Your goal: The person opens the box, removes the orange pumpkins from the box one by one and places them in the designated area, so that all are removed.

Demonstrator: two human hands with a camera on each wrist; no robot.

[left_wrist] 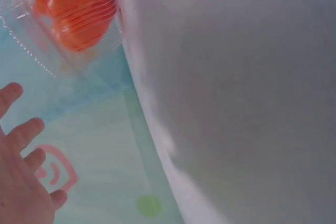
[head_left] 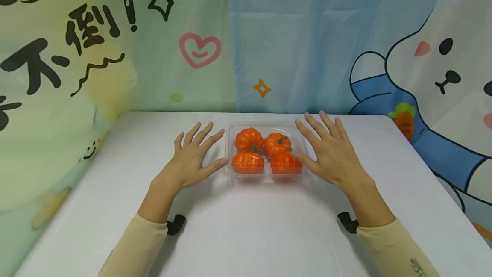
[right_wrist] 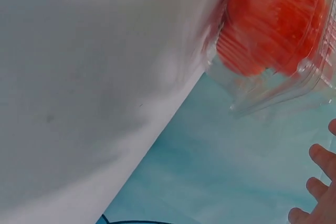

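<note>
A clear plastic clamshell box (head_left: 267,178) sits on the table with several small orange toy pumpkins (head_left: 248,163) in it, some with green stems. At its left side, my left hand (head_left: 196,157) is spread, its thumb tip by the box's edge; contact cannot be made out. My right hand (head_left: 332,153) is spread at the other side, its thumb overlapping the box's right edge in the head view. Neither hand grips anything. Both wrist views show the ridged box wall, with orange pumpkins (left_wrist: 79,14) behind it and fingers (right_wrist: 321,158) apart from it.
A white table (head_left: 265,234) lies under the box and both forearms. Behind it hangs a printed cloth backdrop (head_left: 276,46) with a heart, dark lettering and a white cartoon animal (head_left: 419,76). Each wrist carries a small black device (head_left: 176,225).
</note>
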